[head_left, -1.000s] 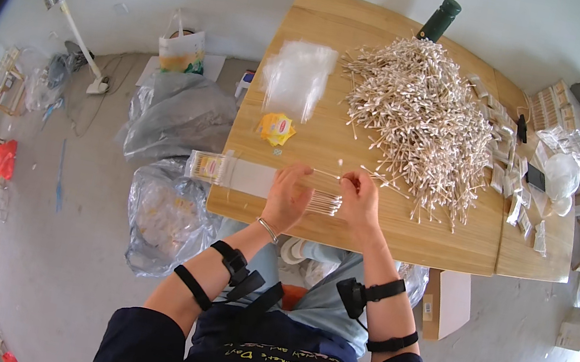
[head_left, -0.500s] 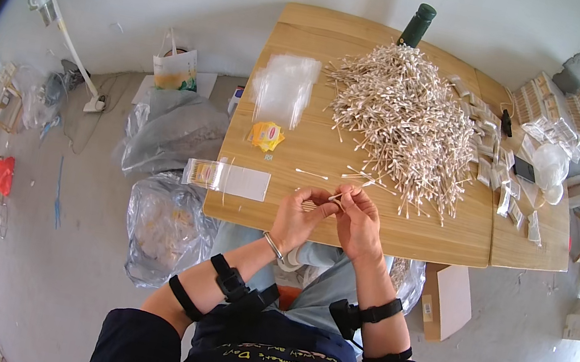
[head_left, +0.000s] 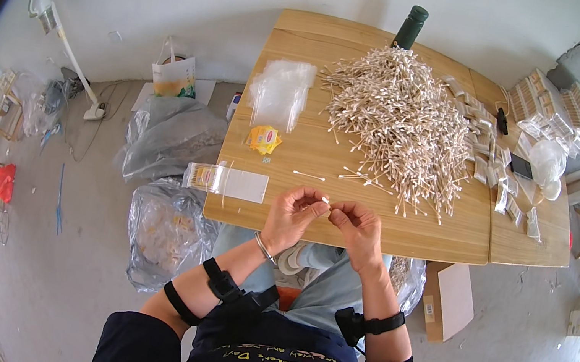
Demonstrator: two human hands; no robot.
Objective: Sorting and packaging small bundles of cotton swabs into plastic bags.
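Close together over the table's front edge, my left hand and my right hand both have thumb and fingers pinched. A white cotton swab tip shows at the left fingertips; the rest of the swab is hidden. What the right fingertips pinch is too small to make out. Beyond them a large heap of cotton swabs covers the middle of the table, with a few strays at its near edge. One lone cotton swab lies just past my left hand. Left of it is a clear packet of swabs on a white flap.
Clear plastic bags and yellow cards lie on the table's left. A dark green bottle stands behind the heap. Small filled packets and a phone are at right. A cardboard box sits on the floor.
My hands have drawn slightly apart at the fingertips, the right one moving a little right and down. The view has shifted slightly; the table things stay where they were.
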